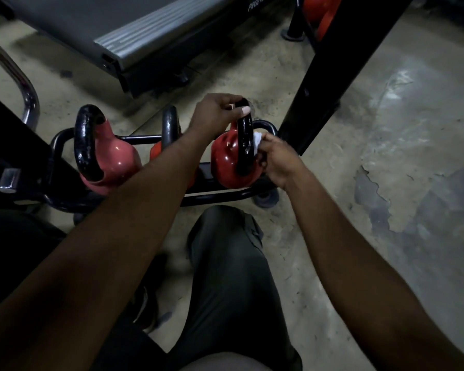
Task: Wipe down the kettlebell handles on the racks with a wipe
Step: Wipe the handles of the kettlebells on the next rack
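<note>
Knee (pixel 225 277) foremost; my right hand (pixel 277 162) pinches the wipe (pixel 256 140) against the handle (pixel 245 129), my left hand (pixel 214 113) gripping its top. Kettlebell (pixel 225 162) sits at the right end of the rack (pixel 220 196); hard rubbing could, I judge, tip it off the rail.

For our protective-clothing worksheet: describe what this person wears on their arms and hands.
Both forearms are bare to the frame's edge: no sleeves show. The left hand and right hand wear no gloves, and no rings, watch or bands are visible. A long nail shows on the left hand.
</note>
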A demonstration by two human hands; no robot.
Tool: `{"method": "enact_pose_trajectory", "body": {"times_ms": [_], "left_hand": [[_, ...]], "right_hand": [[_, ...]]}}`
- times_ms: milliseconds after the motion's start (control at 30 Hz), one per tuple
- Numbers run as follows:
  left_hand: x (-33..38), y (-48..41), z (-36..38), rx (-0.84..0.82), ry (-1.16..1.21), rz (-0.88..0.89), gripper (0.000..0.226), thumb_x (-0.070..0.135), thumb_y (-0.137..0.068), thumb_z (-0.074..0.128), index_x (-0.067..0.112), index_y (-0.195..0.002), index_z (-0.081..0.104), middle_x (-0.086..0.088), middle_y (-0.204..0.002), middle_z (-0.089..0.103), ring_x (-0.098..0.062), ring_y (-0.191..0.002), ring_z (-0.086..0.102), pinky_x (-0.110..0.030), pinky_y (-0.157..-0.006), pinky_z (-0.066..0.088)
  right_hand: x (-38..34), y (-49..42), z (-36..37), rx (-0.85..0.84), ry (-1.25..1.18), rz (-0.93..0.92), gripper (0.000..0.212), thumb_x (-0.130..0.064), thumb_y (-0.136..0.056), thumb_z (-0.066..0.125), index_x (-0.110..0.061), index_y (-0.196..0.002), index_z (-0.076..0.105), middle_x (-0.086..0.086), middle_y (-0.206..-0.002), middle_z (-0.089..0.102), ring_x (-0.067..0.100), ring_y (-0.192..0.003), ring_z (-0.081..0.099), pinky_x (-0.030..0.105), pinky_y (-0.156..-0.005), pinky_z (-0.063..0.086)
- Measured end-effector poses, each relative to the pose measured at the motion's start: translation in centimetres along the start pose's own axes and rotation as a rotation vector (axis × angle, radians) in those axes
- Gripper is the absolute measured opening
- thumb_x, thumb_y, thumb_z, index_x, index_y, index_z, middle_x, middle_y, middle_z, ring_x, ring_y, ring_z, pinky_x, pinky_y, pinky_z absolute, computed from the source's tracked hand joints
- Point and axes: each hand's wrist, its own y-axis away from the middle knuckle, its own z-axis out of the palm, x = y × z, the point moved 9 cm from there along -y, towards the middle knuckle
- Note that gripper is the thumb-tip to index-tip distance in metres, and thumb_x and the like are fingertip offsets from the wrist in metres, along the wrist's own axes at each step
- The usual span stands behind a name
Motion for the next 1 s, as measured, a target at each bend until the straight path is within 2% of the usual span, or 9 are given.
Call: {"method": "enact_pose_trajectory", "body": {"times_ms": [67, 167, 233, 333, 467, 633, 767, 900, 1000], "left_hand": [[1.0, 0.5, -0.2, 0.084, -0.072, 0.074, 0.032, 0.039, -0.082, 0.076, 0.028, -0.111, 0.074, 0.012, -0.109, 0.072, 0.009, -0.097, 0.062, -0.017, -0.086, 0.049], [2.1, 1.4, 0.3, 0.097, -0.073, 0.187, 0.022, 0.029, -0.084, 0.075, 0.022, -0.105, 0.077, 0.016, -0.105, 0.071, 0.022, -0.091, 0.057, 0.000, -0.081, 0.040], [2.0, 1.7, 0.4, 0.067, -0.061, 0.219, 0.025, 0.032, -0.082, 0.077, 0.022, -0.104, 0.078, 0.015, -0.108, 0.071, 0.016, -0.100, 0.059, -0.006, -0.090, 0.043], [1.8, 1.8, 0.6, -0.007, -0.104, 0.231, 0.029, 0.040, -0.080, 0.077, 0.027, -0.106, 0.077, 0.015, -0.115, 0.069, 0.004, -0.113, 0.059, -0.028, -0.104, 0.045], [1.6, 1.5, 0.6, -0.046, -0.079, 0.213, 0.034, 0.047, -0.077, 0.077, 0.032, -0.108, 0.076, 0.011, -0.126, 0.065, 0.001, -0.118, 0.057, -0.034, -0.108, 0.044], [1.4, 1.7, 0.8, -0.047, -0.061, 0.188, 0.036, 0.050, -0.076, 0.076, 0.034, -0.108, 0.075, 0.009, -0.129, 0.064, -0.001, -0.119, 0.057, -0.036, -0.106, 0.046], [1.4, 2.0, 0.8, -0.022, -0.067, 0.200, 0.033, 0.045, -0.080, 0.075, 0.033, -0.111, 0.073, 0.008, -0.131, 0.063, -0.001, -0.120, 0.056, -0.039, -0.107, 0.046], [1.5, 2.4, 1.0, -0.040, -0.015, 0.172, 0.030, 0.038, -0.084, 0.075, 0.033, -0.113, 0.073, 0.010, -0.134, 0.060, -0.002, -0.121, 0.055, -0.039, -0.100, 0.051], [1.8, 2.6, 1.0, -0.028, 0.000, 0.175, 0.029, 0.036, -0.083, 0.075, 0.034, -0.112, 0.073, 0.006, -0.135, 0.061, -0.002, -0.121, 0.055, -0.039, -0.102, 0.050]], "right_hand": [[-0.4, -0.5, 0.4, -0.014, 0.021, 0.010, 0.024, -0.004, -0.083, 0.052, -0.025, -0.076, 0.064, -0.001, -0.077, 0.064, 0.011, -0.064, 0.052, 0.023, -0.055, 0.037], [1.2, 1.6, 0.3, 0.033, 0.063, -0.049, 0.027, -0.002, -0.090, 0.050, -0.022, -0.085, 0.066, -0.004, -0.081, 0.071, 0.008, -0.067, 0.064, 0.020, -0.055, 0.046], [2.0, 2.2, -0.2, 0.062, 0.034, -0.102, 0.026, -0.006, -0.092, 0.051, -0.024, -0.086, 0.067, -0.001, -0.087, 0.073, 0.015, -0.077, 0.065, 0.031, -0.068, 0.051], [0.9, 2.3, -0.8, 0.179, 0.031, -0.227, 0.018, -0.016, -0.094, 0.055, -0.027, -0.088, 0.067, -0.001, -0.093, 0.073, 0.016, -0.088, 0.066, 0.037, -0.082, 0.053], [0.8, 6.6, -0.8, 0.450, 0.514, -0.548, 0.009, -0.031, -0.093, 0.062, -0.023, -0.092, 0.065, -0.003, -0.093, 0.063, 0.012, -0.091, 0.055, 0.026, -0.076, 0.045], [-1.9, 8.7, 2.6, 0.562, 1.104, -1.067, 0.012, -0.026, -0.088, 0.071, -0.015, -0.084, 0.070, 0.004, -0.077, 0.053, 0.024, -0.078, 0.048, 0.036, -0.066, 0.038], [-2.6, 7.7, 5.5, 0.482, 1.316, -1.159, 0.007, -0.021, -0.082, 0.074, -0.018, -0.086, 0.070, 0.003, -0.081, 0.055, 0.023, -0.085, 0.041, 0.037, -0.069, 0.031], [-1.7, 7.7, 4.6, 0.463, 1.293, -1.175, 0.008, -0.019, -0.082, 0.075, -0.018, -0.087, 0.069, 0.004, -0.084, 0.057, 0.023, -0.084, 0.041, 0.035, -0.071, 0.028], [-0.2, 8.3, 3.0, 0.444, 1.222, -1.187, 0.008, -0.020, -0.084, 0.076, -0.016, -0.085, 0.069, 0.005, -0.080, 0.056, 0.025, -0.076, 0.047, 0.036, -0.065, 0.036]]}}
